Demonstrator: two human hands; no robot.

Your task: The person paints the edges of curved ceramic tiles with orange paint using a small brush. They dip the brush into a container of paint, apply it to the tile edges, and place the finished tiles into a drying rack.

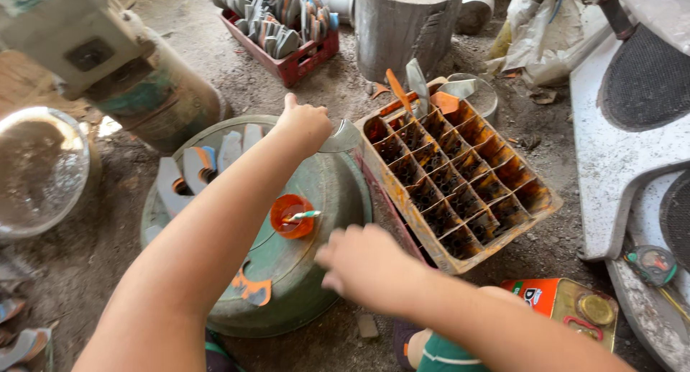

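At frame centre, the left hand has its fingers clenched around a curved grey metal piece above the green drum lid. The right hand, blurred at lower centre with fingers loosely released, hovers beside the rusty orange crate.

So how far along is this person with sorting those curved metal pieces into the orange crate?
Barely started, it seems. Done: the orange divided crate holds only a few pieces at its far end; most cells look empty. In hand: the left hand grips one curved metal piece beside the crate, while the right hand, blurred, hovers over the green drum lid. Left: several pieces lie on the lid.
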